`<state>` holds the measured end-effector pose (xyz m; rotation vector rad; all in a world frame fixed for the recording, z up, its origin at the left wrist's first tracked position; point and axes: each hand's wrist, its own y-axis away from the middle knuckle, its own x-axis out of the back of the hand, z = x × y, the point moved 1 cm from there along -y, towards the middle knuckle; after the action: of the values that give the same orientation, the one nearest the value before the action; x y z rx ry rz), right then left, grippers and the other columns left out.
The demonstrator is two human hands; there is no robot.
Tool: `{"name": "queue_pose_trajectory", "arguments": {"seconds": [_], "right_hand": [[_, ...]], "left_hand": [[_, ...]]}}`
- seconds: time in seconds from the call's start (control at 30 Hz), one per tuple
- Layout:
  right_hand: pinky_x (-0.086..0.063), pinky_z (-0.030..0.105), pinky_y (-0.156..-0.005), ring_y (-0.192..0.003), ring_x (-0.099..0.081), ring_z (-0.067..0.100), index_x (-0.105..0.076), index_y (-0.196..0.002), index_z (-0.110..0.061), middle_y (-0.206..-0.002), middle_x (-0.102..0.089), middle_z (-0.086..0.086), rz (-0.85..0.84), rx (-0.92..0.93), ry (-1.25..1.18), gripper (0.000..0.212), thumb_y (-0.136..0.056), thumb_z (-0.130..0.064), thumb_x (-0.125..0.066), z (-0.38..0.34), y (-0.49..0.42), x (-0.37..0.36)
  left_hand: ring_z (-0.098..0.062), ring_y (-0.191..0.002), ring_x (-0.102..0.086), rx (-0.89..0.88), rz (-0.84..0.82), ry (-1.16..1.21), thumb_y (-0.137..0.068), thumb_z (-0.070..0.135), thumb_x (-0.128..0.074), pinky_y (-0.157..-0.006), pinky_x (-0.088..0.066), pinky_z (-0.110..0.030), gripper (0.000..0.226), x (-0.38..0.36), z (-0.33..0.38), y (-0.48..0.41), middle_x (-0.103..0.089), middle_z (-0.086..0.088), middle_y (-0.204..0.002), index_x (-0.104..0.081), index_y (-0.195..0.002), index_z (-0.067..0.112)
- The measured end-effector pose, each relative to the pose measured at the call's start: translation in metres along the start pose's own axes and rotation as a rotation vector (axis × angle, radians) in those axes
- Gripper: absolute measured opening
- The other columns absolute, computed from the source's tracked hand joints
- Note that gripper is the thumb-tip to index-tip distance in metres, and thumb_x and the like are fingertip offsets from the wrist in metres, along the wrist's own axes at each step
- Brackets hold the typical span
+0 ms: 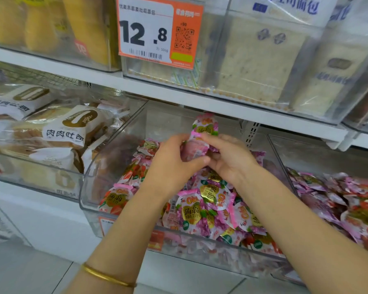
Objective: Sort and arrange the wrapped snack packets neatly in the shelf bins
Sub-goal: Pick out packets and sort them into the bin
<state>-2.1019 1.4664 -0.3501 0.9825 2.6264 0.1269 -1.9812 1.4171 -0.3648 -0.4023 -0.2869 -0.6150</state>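
Plastic bin (89, 198) of pink packets (202, 211)

Single view from a wide-angle camera worn on the head, facing forward and downward at a store shelf (57, 67) from close range. The clear middle bin (89, 194) lies at centre frame, within arm's reach. Both forearms enter from the bottom edge, and the left hand (170, 162) and right hand (232, 160) meet just above centre. The floor (30, 272) shows at lower left.
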Motion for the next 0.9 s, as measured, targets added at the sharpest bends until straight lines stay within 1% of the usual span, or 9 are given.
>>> {"name": "queue_pose_trajectory", "arguments": {"seconds": [0.1, 0.2, 0.3, 0.37, 0.5, 0.57, 0.63, 0.8, 0.9], "right_hand": [[-0.058, 0.028, -0.056, -0.070, -0.068, 0.021, -0.061, -0.095, -0.002, -0.091, -0.067, 0.014, -0.037, -0.060, -0.066, 0.017, -0.081, -0.008, -0.069, 0.004, 0.007, -0.002], [-0.059, 0.031, -0.057, -0.077, -0.067, 0.026, -0.060, -0.105, 0.000, -0.100, -0.066, 0.017, -0.043, -0.111, -0.088, 0.025, -0.083, -0.010, -0.067, 0.005, 0.010, 0.003], [-0.059, 0.032, -0.057, -0.081, -0.066, 0.029, -0.058, -0.103, -0.006, -0.112, -0.063, 0.014, 0.029, -0.110, -0.020, 0.023, -0.082, -0.010, -0.068, 0.004, 0.012, 0.013], [-0.058, 0.029, -0.054, -0.084, -0.066, 0.027, -0.060, -0.105, -0.007, -0.117, -0.062, 0.014, 0.052, -0.077, 0.059, 0.025, -0.082, -0.012, -0.069, 0.003, 0.013, 0.019], [-0.053, 0.022, -0.052, -0.087, -0.064, 0.019, -0.058, -0.117, -0.005, -0.111, -0.065, 0.010, 0.013, 0.024, 0.219, 0.038, -0.083, -0.016, -0.069, 0.001, 0.018, 0.018], [-0.048, 0.020, -0.050, -0.073, -0.061, 0.011, -0.062, -0.108, -0.007, -0.094, -0.067, 0.004, -0.023, 0.088, 0.360, 0.029, -0.083, -0.018, -0.069, 0.003, 0.021, 0.011], [-0.048, 0.021, -0.048, -0.057, -0.057, 0.007, -0.063, -0.100, -0.005, -0.084, -0.065, 0.003, -0.076, 0.152, 0.456, 0.021, -0.084, -0.018, -0.068, 0.005, 0.024, 0.002], [-0.058, 0.026, -0.059, -0.058, -0.062, 0.014, -0.061, -0.109, -0.007, -0.084, -0.062, 0.003, -0.066, 0.318, 0.763, 0.020, -0.094, -0.017, -0.053, -0.012, 0.016, -0.001], [-0.055, 0.027, -0.066, -0.073, -0.063, 0.017, -0.059, -0.114, -0.010, -0.097, -0.063, 0.004, 0.088, 0.494, 1.109, 0.024, -0.096, -0.006, -0.044, -0.018, -0.009, 0.012]], "left_hand": [[-0.010, -0.108, -0.048, -0.041, -0.045, -0.168, -0.075, 0.033, -0.074, -0.085, -0.041, -0.012, 0.059, -0.003, -0.006, 0.000, -0.052, 0.003, -0.113, -0.050, -0.126, 0.017], [-0.014, -0.094, -0.051, -0.022, -0.078, -0.180, -0.085, 0.018, -0.063, -0.067, -0.037, -0.004, 0.022, 0.000, -0.006, 0.002, -0.055, -0.002, -0.089, -0.060, -0.106, 0.011], [-0.021, -0.085, -0.069, 0.247, -0.037, 0.261, -0.092, 0.007, -0.054, -0.076, -0.056, -0.026, 0.009, 0.009, -0.011, 0.002, -0.071, -0.013, -0.088, -0.064, -0.091, 0.006], [-0.023, -0.087, -0.070, 0.387, 0.001, 0.476, -0.092, 0.006, -0.055, -0.084, -0.055, -0.039, 0.011, 0.014, -0.015, 0.000, -0.072, -0.013, -0.097, -0.065, -0.097, 0.008], [-0.025, -0.085, -0.069, 0.535, -0.019, 0.861, -0.095, 0.007, -0.051, -0.079, -0.058, -0.041, 0.023, 0.015, -0.012, -0.001, -0.069, -0.016, -0.106, -0.055, -0.117, 0.003], [-0.023, -0.084, -0.069, 0.525, -0.064, 1.000, -0.095, 0.013, -0.051, -0.074, -0.059, -0.037, 0.025, 0.013, -0.007, -0.001, -0.069, -0.017, -0.106, -0.057, -0.116, 0.001], [-0.019, -0.080, -0.069, 0.459, -0.086, 0.967, -0.092, 0.012, -0.055, -0.069, -0.060, -0.029, 0.021, 0.011, -0.003, 0.001, -0.071, -0.014, -0.098, -0.062, -0.109, 0.002], [-0.016, -0.065, -0.068, 0.506, 0.170, 0.935, -0.087, -0.004, -0.057, -0.054, -0.059, -0.029, 0.010, 0.018, -0.005, 0.000, -0.068, -0.009, -0.078, -0.059, -0.085, 0.006], [-0.023, -0.081, -0.064, 0.540, 0.316, 0.972, -0.087, -0.004, -0.058, -0.067, -0.059, -0.041, 0.016, 0.028, -0.010, -0.003, -0.062, -0.010, -0.087, -0.052, -0.080, 0.009]]}}
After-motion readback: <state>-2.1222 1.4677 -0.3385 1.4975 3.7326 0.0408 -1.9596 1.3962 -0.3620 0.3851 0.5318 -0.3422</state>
